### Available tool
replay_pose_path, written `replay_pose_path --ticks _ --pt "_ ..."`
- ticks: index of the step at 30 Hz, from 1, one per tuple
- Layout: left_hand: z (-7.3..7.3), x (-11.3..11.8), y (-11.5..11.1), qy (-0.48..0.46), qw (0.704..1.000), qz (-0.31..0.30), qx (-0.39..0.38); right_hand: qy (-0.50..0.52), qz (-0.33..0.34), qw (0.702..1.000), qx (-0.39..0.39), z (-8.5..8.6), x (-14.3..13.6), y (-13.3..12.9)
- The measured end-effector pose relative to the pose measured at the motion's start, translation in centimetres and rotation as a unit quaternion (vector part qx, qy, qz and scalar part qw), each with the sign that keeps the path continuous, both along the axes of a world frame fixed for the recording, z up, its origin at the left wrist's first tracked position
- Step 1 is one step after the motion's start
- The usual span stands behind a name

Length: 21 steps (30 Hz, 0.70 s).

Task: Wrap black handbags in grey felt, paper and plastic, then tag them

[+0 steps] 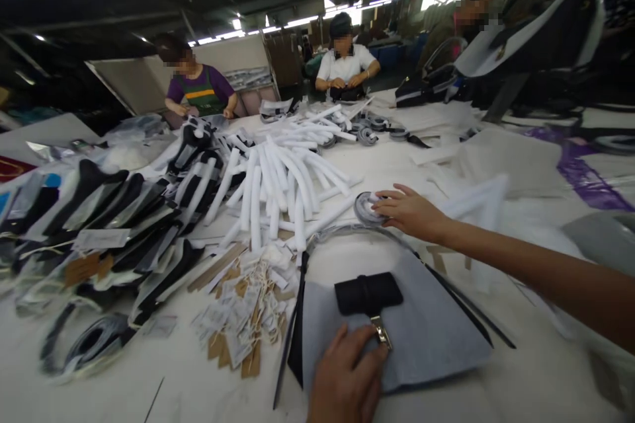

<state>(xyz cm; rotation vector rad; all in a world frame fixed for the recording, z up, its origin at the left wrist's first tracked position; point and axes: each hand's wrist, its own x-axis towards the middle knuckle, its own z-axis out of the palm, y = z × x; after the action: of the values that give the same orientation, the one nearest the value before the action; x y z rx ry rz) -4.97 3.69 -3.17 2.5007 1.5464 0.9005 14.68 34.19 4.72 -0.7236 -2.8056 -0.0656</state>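
Observation:
A grey-white handbag (426,337) with black edges lies flat in front of me, apparently under a pale cover. Its black strap piece (370,293) ends in a metal clasp (381,332). My left hand (347,373) rests on the bag, bent fingers and thumb closed at the clasp. Beyond the bag's top edge, my right hand (409,211) reaches over a wrapped coil of strap (366,209). Its fingers are stretched and apart, touching the coil's right side; a firm grip does not show.
White foam tubes (278,178) are heaped beyond the bag. Tags with strings (243,317) lie left of it, beside wrapped black bag parts (109,211). More coils (367,135) lie farther back. Two people (201,89) (346,66) work across the table; another person is at right. Purple plastic (585,178) lies right.

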Motion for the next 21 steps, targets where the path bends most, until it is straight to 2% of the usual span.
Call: replay_pose_path --ticks 3,6,8,11,13,15,17,21 --pt "0.9 0.0 -0.1 -0.005 1.000 0.011 -0.021 0.014 -0.020 1.000 -0.003 -0.3 0.2 -4.5" --pt "1.5 0.2 -0.2 -0.010 0.999 0.012 -0.038 0.013 0.029 0.999 -0.041 -0.9 1.2 -9.9" --pt "1.7 0.3 -0.2 -0.006 0.999 0.009 -0.049 0.004 0.068 0.994 -0.083 -2.2 2.3 -13.6" --pt "1.9 0.3 -0.3 0.016 0.999 0.000 -0.046 0.001 0.046 0.995 -0.093 -4.8 3.9 -17.5" --pt "1.6 0.5 -0.4 0.030 0.999 -0.001 -0.031 0.001 0.025 0.996 -0.091 -6.2 4.5 -18.5" --pt "0.9 0.9 -0.5 0.048 0.999 0.014 0.001 0.003 0.016 0.995 -0.098 -6.6 4.5 -18.7" --pt "0.0 1.3 -0.6 0.069 0.996 0.035 0.042 0.007 0.016 0.994 -0.111 -6.2 4.2 -18.5" --pt "-1.3 1.9 -0.6 0.074 0.992 0.046 0.088 0.040 0.015 0.987 -0.157 -4.1 4.4 -16.9"
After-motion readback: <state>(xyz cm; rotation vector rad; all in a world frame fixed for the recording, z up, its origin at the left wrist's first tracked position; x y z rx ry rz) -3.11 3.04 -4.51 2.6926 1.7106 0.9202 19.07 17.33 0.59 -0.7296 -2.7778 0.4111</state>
